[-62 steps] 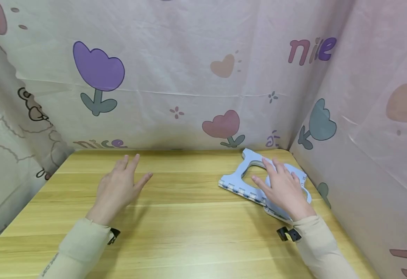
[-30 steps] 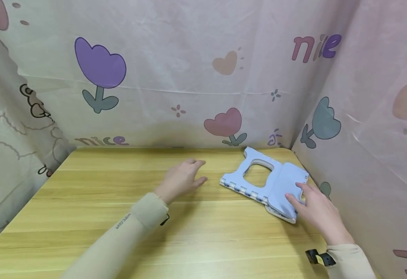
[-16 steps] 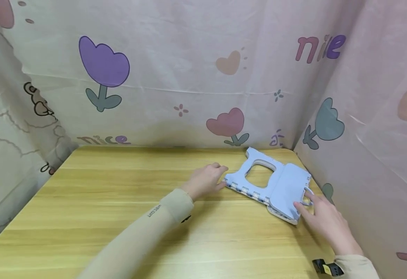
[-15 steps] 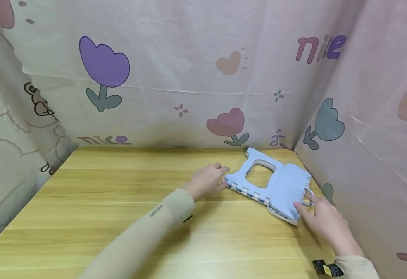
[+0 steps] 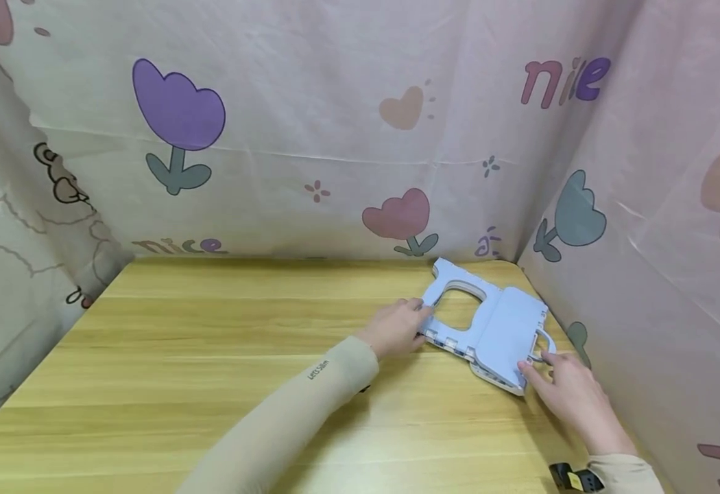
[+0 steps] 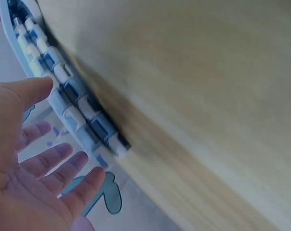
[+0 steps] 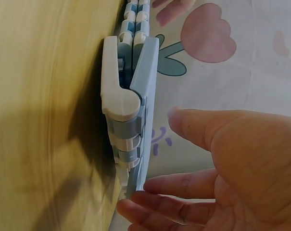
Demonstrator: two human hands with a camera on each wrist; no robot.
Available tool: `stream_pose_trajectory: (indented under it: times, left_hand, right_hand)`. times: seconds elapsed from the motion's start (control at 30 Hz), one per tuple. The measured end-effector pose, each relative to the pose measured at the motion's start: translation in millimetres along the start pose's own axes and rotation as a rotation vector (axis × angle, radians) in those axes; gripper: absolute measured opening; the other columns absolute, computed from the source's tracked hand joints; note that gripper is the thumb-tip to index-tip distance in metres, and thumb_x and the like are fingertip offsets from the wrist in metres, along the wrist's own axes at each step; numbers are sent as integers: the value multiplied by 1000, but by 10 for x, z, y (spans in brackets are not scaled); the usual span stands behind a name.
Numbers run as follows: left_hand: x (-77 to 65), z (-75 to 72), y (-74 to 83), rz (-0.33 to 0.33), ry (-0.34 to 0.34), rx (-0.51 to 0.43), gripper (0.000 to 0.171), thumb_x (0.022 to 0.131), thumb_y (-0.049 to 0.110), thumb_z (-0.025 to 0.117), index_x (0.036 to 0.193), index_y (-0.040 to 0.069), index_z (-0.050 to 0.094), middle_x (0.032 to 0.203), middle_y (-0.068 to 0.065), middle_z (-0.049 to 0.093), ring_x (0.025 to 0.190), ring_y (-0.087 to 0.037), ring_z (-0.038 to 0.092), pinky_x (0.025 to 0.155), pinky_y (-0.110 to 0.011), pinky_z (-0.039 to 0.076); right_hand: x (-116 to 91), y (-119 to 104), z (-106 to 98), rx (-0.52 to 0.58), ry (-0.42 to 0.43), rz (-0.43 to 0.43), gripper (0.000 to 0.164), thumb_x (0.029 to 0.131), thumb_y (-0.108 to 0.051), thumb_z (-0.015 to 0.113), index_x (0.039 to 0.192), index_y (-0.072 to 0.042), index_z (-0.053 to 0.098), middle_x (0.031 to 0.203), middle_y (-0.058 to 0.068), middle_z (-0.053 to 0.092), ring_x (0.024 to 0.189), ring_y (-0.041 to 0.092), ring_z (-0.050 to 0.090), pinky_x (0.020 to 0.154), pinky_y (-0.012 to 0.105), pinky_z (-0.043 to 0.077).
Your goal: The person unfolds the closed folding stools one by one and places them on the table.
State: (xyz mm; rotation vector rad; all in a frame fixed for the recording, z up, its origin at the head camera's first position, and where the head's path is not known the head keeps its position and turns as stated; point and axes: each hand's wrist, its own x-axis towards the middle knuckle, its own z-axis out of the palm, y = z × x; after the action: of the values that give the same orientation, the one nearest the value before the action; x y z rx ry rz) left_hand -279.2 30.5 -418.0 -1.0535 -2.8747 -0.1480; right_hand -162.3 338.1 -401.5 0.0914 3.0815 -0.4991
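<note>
A folded plastic folding stool [image 5: 511,336], light blue over white, lies flat at the table's right side. My left hand [image 5: 393,326] reaches to its left end, fingers over the blue leg panel and thumb low by the hinged edge. In the left wrist view the fingers of that hand [image 6: 34,159] are spread and loosely bent beside the row of hinge knuckles [image 6: 70,91]. At the other end, my right hand [image 5: 572,394] has its fingertips by the small loop handle [image 5: 548,339]. The right wrist view shows its thumb [image 7: 193,122] apart from the panel.
The wooden table [image 5: 224,322] backs onto a hanging printed cloth [image 5: 286,103]. More cloth [image 5: 675,240] hangs close along the right side, near the stool and my right hand. Another stretch of cloth [image 5: 14,226] borders the left.
My left hand has moved right across the table to the stool's left end. My right hand has drawn back from above the stool to its handle end. The stool stays in place.
</note>
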Motion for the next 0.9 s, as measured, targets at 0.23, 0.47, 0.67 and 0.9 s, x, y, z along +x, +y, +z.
stream_pose_trajectory:
  times: [0.23,0.47,0.67,0.9]
  left_hand:
    - [3,15,77,-14,-41,19,54,104,37,68,156,25,54,152,-4,59,138,-25,58,110,-47,57]
    - [-2,37,74,14,-7,88,45,104,35,69,147,25,61,137,-2,66,120,-21,64,94,-37,60]
    - [-58,10,64,19,24,131,39,103,34,71,140,24,66,127,-2,69,107,-19,65,84,-32,60]
    - [-145,5,3,12,52,136,30,104,30,69,133,23,70,120,-2,71,98,-19,63,76,-30,57]
  right_hand:
    - [21,12,41,-8,2,-25,82,108,-56,57,145,16,53,127,41,65,113,55,66,92,72,54]
    - [36,-54,111,2,10,-70,78,107,-49,63,139,22,54,77,5,55,72,22,51,69,37,46]
    - [72,-140,134,27,7,-85,78,107,-46,65,141,23,52,94,17,72,88,34,67,81,52,57]
    - [88,-221,167,57,-12,-96,84,107,-46,64,147,25,43,118,33,74,116,53,69,101,66,55]
